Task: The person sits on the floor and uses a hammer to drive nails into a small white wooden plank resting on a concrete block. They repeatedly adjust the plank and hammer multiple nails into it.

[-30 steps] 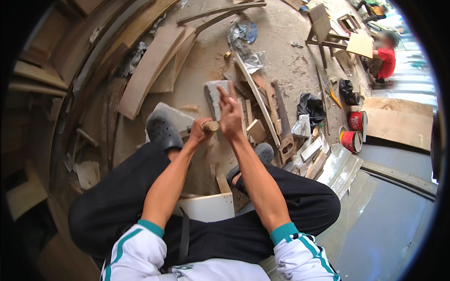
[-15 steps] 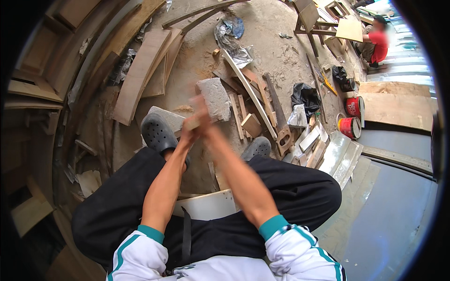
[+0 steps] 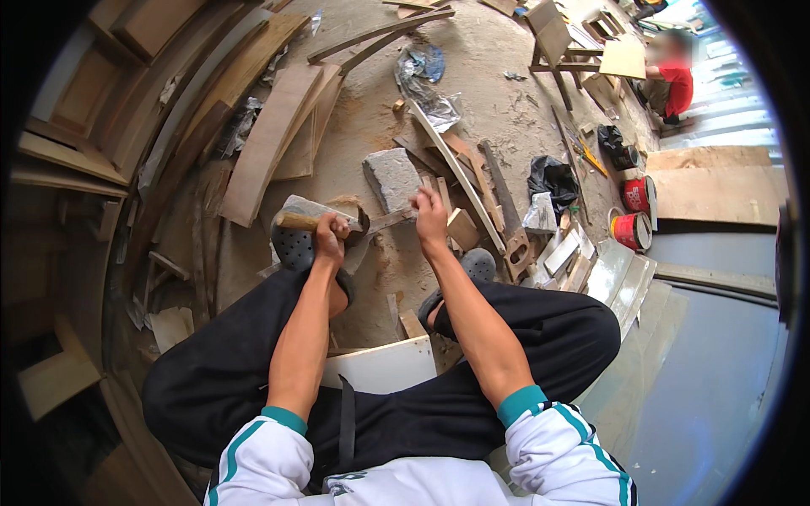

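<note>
My left hand [image 3: 332, 236] is closed round a wooden-handled tool [image 3: 297, 222], whose handle points left over my left clog [image 3: 294, 249]. Close to that fist is a dark metal part of the tool. From there a flat grey metal strip [image 3: 392, 219] runs to my right hand [image 3: 431, 215], whose fingers are closed on its far end. Whether strip and handle are one piece I cannot tell. A rough grey block [image 3: 392, 179] rests on the ground just beyond the strip. Another pale grey block [image 3: 305, 208] lies by the left clog, partly behind the handle.
A handsaw [image 3: 509, 221] and wood offcuts [image 3: 462, 229] lie to the right. Long boards [image 3: 274, 139] lean at the left. A white panel [image 3: 384, 364] stands between my legs. Paint cans [image 3: 631, 229] sit farther right; a person in red [image 3: 677, 84] is at the far right.
My hands were close together and blurred in front of the blocks. Now they are apart, the right one farther right, and the wooden handle and grey strip show clearly.
</note>
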